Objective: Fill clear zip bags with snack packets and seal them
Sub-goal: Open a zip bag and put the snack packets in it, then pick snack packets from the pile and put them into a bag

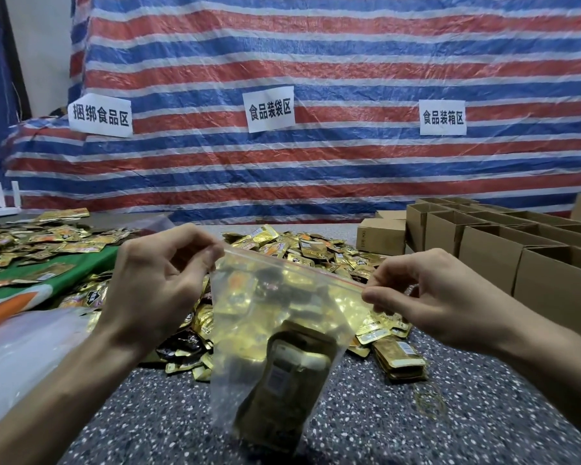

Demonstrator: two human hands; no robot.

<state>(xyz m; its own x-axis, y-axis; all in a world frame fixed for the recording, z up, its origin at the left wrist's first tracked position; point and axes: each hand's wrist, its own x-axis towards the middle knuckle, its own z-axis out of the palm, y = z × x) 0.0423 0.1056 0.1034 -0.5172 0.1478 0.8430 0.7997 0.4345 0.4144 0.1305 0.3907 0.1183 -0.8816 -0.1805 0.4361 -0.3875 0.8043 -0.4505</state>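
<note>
Left hand (155, 283) and right hand (426, 297) each pinch one end of the zip strip (292, 267) on the clear zip bag (235, 330), fingers (210, 253) curled tight on it. The bag hangs below the fingers, stretched between them, off the desk (416, 414). Gold snack packets (292, 374) sit low inside, well below the strip.

Filling looks done for this bag; sealing is the step in hand. The strip reads as one line across, but I can't tell if it's pressed closed along the whole run.

Left to do: finish the seal, set the bag down, repeat. Plenty of stock: the loose packet pile (316, 250) lies just beyond the fingers. Open cardboard boxes (483, 243) stand beyond the right hand. No finished bags in view.
</note>
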